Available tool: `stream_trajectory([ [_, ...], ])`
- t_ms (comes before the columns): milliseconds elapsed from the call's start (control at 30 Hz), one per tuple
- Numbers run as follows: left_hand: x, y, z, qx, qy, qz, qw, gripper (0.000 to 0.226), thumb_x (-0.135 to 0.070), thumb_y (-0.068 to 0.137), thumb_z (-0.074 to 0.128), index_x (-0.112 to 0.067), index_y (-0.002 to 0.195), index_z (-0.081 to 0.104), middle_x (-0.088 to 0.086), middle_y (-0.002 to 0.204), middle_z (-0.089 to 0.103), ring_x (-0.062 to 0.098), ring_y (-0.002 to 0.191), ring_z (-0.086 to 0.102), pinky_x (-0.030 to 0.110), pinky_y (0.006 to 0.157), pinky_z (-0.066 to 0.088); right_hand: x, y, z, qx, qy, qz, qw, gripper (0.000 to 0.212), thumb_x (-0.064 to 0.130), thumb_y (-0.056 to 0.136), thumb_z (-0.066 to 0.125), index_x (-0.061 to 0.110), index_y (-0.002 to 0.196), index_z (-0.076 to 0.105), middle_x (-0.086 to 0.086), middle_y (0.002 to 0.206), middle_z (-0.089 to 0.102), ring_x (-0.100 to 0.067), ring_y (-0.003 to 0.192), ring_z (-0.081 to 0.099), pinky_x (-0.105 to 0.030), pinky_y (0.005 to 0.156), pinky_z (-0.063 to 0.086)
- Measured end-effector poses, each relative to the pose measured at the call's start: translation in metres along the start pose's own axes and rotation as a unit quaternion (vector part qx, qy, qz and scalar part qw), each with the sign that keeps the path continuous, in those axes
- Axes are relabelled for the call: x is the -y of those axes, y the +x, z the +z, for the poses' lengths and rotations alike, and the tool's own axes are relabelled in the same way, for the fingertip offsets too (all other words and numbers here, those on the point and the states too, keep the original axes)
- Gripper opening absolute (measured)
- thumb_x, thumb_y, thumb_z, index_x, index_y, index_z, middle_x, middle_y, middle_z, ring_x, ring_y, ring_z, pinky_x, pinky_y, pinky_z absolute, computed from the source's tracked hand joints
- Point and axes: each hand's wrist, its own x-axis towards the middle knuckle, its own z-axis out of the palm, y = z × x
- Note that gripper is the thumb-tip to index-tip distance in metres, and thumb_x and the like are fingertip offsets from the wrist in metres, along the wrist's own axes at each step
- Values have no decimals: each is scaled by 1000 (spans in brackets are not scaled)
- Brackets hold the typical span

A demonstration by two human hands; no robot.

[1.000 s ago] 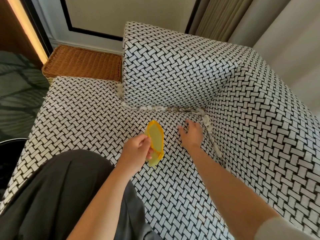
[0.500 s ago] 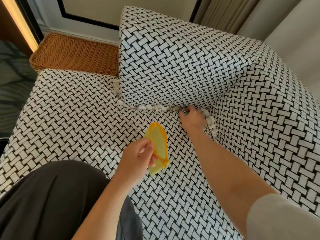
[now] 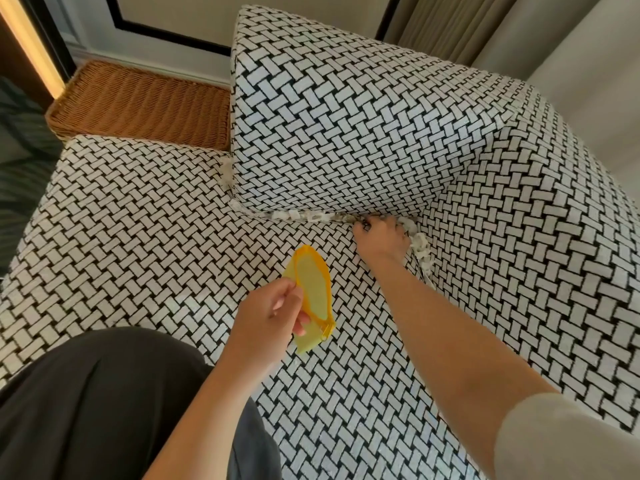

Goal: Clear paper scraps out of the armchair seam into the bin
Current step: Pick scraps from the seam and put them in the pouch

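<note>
While the right hand [image 3: 379, 239] is being reached into the seam [image 3: 346, 219] where the armchair seat [image 3: 138, 244] meets the upright cushion [image 3: 329, 116], its fingers are being curled down against the crack. The fingertips are being partly hidden there, so it cannot be told whether a scrap is being pinched.

The left hand [image 3: 266, 320] is being held above the seat at about seven o'clock from the right hand, apart from it. A yellow pouch [image 3: 313, 292] with an orange rim is being gripped by its side between the thumb and curled fingers, with its oval mouth standing open toward the camera.

Paper scraps [image 3: 301, 215] are lying wedged in a row along the seam, at nine o'clock from the right hand. More scraps [image 3: 420, 245] are lying just beside that hand at four o'clock, down the crack against the chair's side. Seat, cushion and side are all being covered by black-and-white basket-weave fabric.

At ten o'clock beyond the seat, a wicker basket [image 3: 138, 102] is standing by the wall. At one o'clock, curtains [image 3: 450, 22] are hanging. A leg in dark trousers [image 3: 86, 403] is showing at seven o'clock, and a pale sleeve [image 3: 561, 441] at five o'clock.
</note>
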Motion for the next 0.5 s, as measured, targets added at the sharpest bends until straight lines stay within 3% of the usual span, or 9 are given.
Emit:
stream_trajectory([
  [200, 0, 0, -1, 3, -7, 2, 1000, 29, -13, 95, 42, 6, 76, 54, 7, 58, 57, 9, 51, 49, 17, 51, 39, -2, 0, -2, 10, 13, -9, 1000, 49, 47, 92, 37, 19, 131, 47, -14, 136, 45, -32, 125, 40, -44, 99, 34],
  [400, 0, 4, 0, 14, -33, -21, 999, 28, -11, 95, 43, 7, 77, 54, 3, 57, 58, 7, 50, 51, 11, 47, 39, -14, -14, 12, -88, 161, -43, 982, 28, 31, 91, 52, 17, 114, 62, -8, 123, 56, -24, 112, 49, -38, 95, 37],
  [500, 1, 3, 2, 26, -34, -31, 999, 28, -11, 95, 43, 8, 78, 54, 4, 59, 60, 8, 51, 52, 11, 46, 39, -17, -28, 12, -93, 211, -32, 973, 25, 27, 92, 54, 12, 109, 64, -8, 110, 58, -22, 106, 50, -37, 95, 38],
])
